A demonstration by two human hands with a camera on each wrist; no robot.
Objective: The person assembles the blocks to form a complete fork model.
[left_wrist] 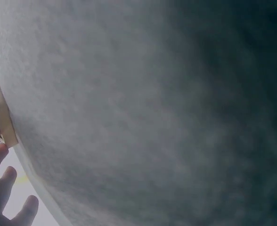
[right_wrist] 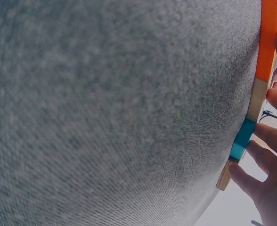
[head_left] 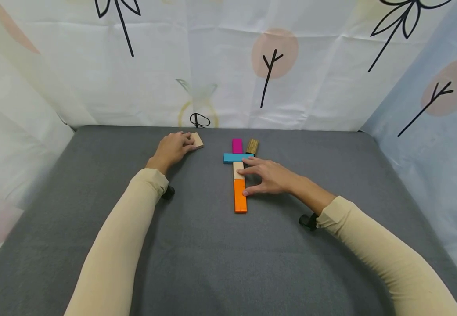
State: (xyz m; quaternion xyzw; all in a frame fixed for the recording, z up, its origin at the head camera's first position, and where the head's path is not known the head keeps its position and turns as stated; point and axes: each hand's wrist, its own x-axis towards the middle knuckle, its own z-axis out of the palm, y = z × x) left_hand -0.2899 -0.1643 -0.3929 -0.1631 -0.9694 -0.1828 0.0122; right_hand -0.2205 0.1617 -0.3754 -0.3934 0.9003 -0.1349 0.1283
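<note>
My left hand (head_left: 171,150) pinches a plain wooden block (head_left: 197,140) near the table's far edge; the left wrist view catches the fingertips at the block's (left_wrist: 4,117) side. My right hand (head_left: 272,176) spreads its fingers along a row of blocks. Its thumb is at the orange block (head_left: 240,199), a finger lies over the pale wooden block (head_left: 238,170), and others reach the blue block (head_left: 232,158). The blue one lies crosswise, with a magenta block (head_left: 237,145) beyond it. Beside the magenta block sits a brown wood-grained block (head_left: 253,146).
A grey cloth covers the table (head_left: 196,263). White printed curtains (head_left: 228,66) rise behind and on both sides. Dark wrist devices show under both sleeves, such as the black one (head_left: 308,222) at the right wrist.
</note>
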